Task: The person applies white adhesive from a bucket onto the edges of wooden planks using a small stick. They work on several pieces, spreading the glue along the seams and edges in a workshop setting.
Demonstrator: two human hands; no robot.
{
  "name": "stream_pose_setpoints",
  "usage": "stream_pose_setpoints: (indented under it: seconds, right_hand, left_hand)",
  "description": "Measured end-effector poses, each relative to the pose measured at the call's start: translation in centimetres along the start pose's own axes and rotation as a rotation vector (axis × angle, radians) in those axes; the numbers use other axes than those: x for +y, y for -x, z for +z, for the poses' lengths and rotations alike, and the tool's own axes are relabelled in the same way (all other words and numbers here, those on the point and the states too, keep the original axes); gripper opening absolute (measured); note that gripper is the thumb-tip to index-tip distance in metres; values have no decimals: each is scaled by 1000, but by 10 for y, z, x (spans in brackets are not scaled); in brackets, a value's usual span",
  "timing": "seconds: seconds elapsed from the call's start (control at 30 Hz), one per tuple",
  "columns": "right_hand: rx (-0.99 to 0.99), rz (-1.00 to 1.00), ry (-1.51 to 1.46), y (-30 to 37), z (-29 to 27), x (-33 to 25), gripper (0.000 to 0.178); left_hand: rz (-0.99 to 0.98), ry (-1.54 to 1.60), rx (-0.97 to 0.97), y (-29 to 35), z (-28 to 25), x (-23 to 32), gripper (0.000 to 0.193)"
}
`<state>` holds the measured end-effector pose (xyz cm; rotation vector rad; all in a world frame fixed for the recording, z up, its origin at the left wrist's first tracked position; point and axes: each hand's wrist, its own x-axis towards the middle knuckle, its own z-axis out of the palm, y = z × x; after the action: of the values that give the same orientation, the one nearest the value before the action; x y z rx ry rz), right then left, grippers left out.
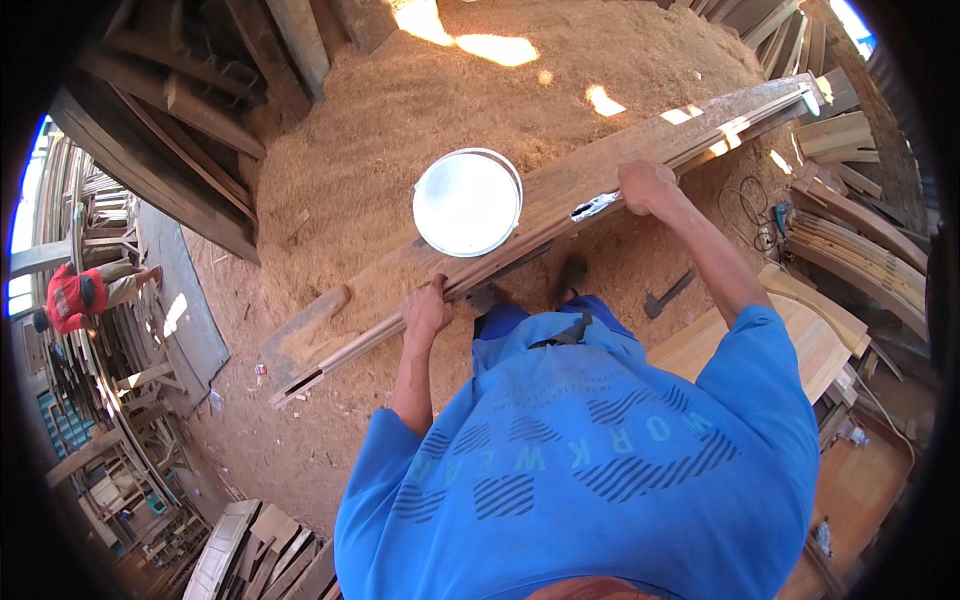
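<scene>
A long, narrow grooved wooden strip (345,352) slants across in front of me, rising from lower left to upper right. It lies along the near edge of a wide plank (590,168). My left hand (427,308) is closed around the strip left of the middle. Further right, my right hand (648,188) is closed at the strip, and a crumpled silvery-white piece (594,206) sticks out from its fingers. What that piece is I cannot make out. Between my hands, a white bucket (467,203) with a round white top stands on the plank.
Sawdust (350,130) is heaped beyond the plank. A dark hammer-like tool (668,294) lies on the ground near my feet. At right are a coiled cable (748,205), a teal tool (780,217) and stacked boards (860,255). Far left, a person in red (80,297) is among timber.
</scene>
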<state>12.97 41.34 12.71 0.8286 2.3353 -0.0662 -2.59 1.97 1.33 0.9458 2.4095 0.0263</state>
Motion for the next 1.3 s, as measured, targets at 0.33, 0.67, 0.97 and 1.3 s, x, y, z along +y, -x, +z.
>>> stream_pose_setpoints:
  seconds: [0.33,0.67,0.97,1.3]
  right_hand:
    - [17,-13,24,-21,21,-31,24]
    - [-80,53,74,10,-8,-32,31]
    - [96,102,-83,8,7,12,23]
    - [336,83,-671,67,129,15,17]
  left_hand:
    - [8,-9,17,1,0,0,45]
    - [-20,-11,6,1,2,-1,45]
    - [3,-5,3,2,-1,-1,46]
    - [10,-32,-28,0,-1,0,48]
